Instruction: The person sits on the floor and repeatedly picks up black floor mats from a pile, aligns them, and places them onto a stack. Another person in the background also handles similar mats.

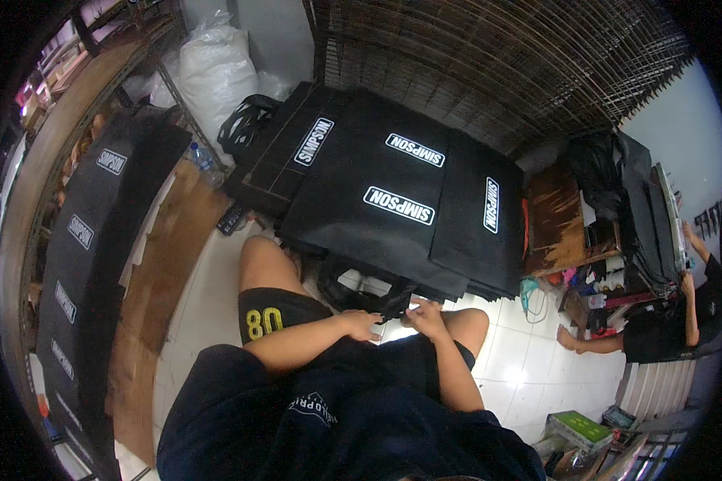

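A thick stack of flat black fabric bags [353, 172] with white rectangular labels lies in front of my knees. Black strap handles [349, 295] loop out from its near edge. My left hand [359, 324] is beside these handles, its fingers stretched out and apart. Just right of it, my right hand [427, 317] has its fingers bent in at the end of a handle, seemingly pinching it. The fingertips of both hands are partly hidden by the dark straps.
A wooden bench [172, 232] with a row of black bags [84, 232] runs along the left. A white plastic sack [217, 72] and a wire rack [489, 64] stand behind. At right, another person's arm [690, 309] reaches to black sheets [646, 216]; a green-topped box [579, 429] sits low right.
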Motion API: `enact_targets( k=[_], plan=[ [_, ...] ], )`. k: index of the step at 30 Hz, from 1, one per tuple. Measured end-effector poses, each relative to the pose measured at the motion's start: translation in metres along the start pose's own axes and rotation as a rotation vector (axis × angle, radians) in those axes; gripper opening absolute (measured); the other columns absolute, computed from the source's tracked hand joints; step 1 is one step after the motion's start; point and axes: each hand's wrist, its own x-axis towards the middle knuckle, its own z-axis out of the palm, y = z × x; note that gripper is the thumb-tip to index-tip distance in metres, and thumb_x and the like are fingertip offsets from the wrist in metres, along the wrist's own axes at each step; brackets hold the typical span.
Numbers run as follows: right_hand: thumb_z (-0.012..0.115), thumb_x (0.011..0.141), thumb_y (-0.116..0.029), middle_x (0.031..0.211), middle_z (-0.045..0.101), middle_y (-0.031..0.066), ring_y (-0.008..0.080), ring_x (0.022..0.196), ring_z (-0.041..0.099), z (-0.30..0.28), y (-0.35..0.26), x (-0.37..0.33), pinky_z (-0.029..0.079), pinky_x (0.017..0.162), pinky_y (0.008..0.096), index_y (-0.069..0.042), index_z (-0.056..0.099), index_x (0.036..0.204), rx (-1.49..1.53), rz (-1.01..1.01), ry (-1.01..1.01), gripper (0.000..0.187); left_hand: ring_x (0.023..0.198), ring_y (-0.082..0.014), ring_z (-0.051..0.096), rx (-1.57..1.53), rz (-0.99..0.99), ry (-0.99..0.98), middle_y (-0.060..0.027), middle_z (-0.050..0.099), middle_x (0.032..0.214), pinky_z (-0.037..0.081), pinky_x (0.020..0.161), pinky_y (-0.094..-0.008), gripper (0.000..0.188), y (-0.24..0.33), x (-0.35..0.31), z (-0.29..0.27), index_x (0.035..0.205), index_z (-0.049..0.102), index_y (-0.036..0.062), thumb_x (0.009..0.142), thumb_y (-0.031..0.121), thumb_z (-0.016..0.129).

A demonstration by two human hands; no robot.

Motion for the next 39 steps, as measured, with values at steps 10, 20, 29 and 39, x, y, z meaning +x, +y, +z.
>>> enact_targets(
  k=[10,20,29,39],
  plan=[
    [0.066,0.082,-0.02,0.072,0.065,0.014,0.0178,0.065,0.06,-0.005,-0.004,0.008,0.046,0.06,0.0298,-0.003,0.055,0.114,-0.065,-0.023,0.033,0.038,0.103,-0.0375,0.056,0.03,0.047,0.08,-0.021,0.059,0.111,0.044,0.088,-0.0447,0.067,-0.007,0.008,-0.002,0.132,0.04,0.0094,0.079,0.047,0.059],
    [0.065,0.083,-0.021,0.076,0.064,0.0115,0.0159,0.071,0.06,-0.003,0.001,0.011,0.046,0.064,0.0284,-0.004,0.053,0.115,0.028,0.031,0.0,0.038,0.103,-0.0379,0.057,0.039,0.009,0.09,-0.0193,0.06,0.109,0.045,0.087,-0.0451,0.067,-0.003,0.005,-0.007,0.129,0.042,0.0122,0.078,0.052,0.059],
    [0.065,0.08,-0.032,0.088,0.065,0.0186,0.0284,0.083,0.064,-0.005,0.001,0.013,0.049,0.076,0.0363,-0.005,0.053,0.118,0.024,0.118,-0.024,0.048,0.087,-0.033,0.064,0.096,0.083,0.188,-0.0152,0.067,0.091,0.05,0.074,-0.0419,0.065,-0.011,0.011,-0.002,0.128,0.044,0.0115,0.079,0.052,0.058],
    [0.064,0.08,-0.034,0.087,0.064,0.0164,0.0286,0.082,0.063,-0.002,0.014,0.013,0.048,0.076,0.0369,-0.006,0.053,0.117,-0.005,0.089,0.006,0.048,0.094,-0.0339,0.061,0.022,0.112,0.1,-0.0174,0.065,0.096,0.047,0.083,-0.041,0.075,-0.007,0.004,-0.012,0.132,0.04,0.0071,0.078,0.056,0.058]
  ],
)
